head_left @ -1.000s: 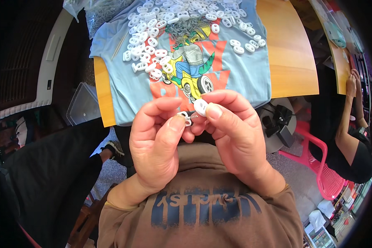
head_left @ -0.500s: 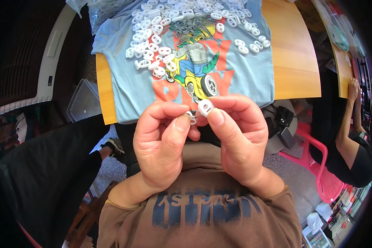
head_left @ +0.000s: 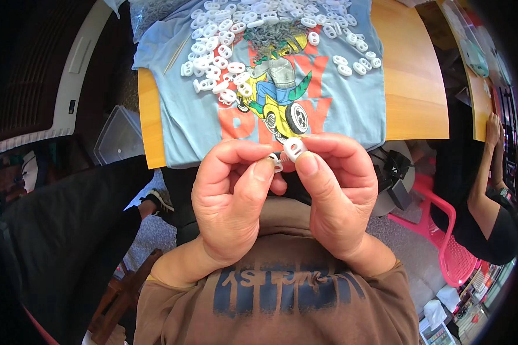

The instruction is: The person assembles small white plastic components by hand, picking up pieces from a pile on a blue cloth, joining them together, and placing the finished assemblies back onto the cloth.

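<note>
Between thumb and fingers, my right hand (head_left: 342, 198) pinches a white oval cord-lock piece (head_left: 294, 148) with two holes. My left hand (head_left: 229, 201) grips a second white cord-lock piece (head_left: 278, 167), mostly covered by the thumb. A thin coil spring (head_left: 284, 157) seems to sit between the two pieces, though it is small and partly hidden. Both hands meet in front of my chest, just off the near edge of a blue printed T-shirt (head_left: 193, 129) spread on the table.
Many white cord-lock pieces (head_left: 213, 43) lie across the shirt's far part, around a heap of small grey springs (head_left: 275, 35). Two thin sticks (head_left: 177, 54) rest at the left. The wooden table (head_left: 414, 86) extends right. A pink chair (head_left: 437, 221) and another person's arm (head_left: 483, 178) are at far right.
Both hands and the two held pieces have shifted slightly right in the picture, as has the table. The grips look the same, and the pieces are still close together.
</note>
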Demonstrator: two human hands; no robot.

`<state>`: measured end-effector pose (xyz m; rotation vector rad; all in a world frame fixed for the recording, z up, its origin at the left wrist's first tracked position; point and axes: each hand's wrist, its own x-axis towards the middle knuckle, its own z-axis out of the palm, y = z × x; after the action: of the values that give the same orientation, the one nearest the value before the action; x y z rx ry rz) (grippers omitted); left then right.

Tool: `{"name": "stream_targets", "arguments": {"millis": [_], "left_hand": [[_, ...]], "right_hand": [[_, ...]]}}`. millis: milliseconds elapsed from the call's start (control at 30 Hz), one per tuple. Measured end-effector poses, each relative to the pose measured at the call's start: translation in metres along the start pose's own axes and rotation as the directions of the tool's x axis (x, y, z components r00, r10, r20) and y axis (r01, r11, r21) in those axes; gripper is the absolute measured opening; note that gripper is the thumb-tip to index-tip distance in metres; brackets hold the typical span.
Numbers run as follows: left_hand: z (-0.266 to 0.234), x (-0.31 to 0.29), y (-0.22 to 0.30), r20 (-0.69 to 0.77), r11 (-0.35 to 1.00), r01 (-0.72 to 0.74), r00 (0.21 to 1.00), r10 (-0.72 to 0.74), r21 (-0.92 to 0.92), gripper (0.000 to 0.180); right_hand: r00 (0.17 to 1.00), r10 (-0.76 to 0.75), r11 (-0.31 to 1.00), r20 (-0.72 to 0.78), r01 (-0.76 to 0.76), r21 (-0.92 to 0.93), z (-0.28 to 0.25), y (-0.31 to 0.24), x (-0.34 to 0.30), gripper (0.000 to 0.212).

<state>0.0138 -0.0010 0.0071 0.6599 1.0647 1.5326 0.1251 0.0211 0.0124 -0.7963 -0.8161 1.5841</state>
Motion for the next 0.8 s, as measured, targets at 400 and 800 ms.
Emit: {"name": "stream_targets", "arguments": {"millis": [400, 800], "left_hand": [[-0.003, -0.002, -0.001, 0.035, 0.997, -0.016, 0.999, 0.019, -0.076, 0.012], [-0.002, -0.003, -0.003, 0.068, 0.995, -0.067, 0.995, 0.072, -0.07, 0.013]], "right_hand": [[0.965, -0.261, 0.906, 0.035, 0.257, -0.337, -0.006, 0.011, -0.001, 0.019], [0.989, -0.15, 0.957, -0.012, 0.142, -0.251, -0.001, 0.008, -0.004, 0.02]]}}
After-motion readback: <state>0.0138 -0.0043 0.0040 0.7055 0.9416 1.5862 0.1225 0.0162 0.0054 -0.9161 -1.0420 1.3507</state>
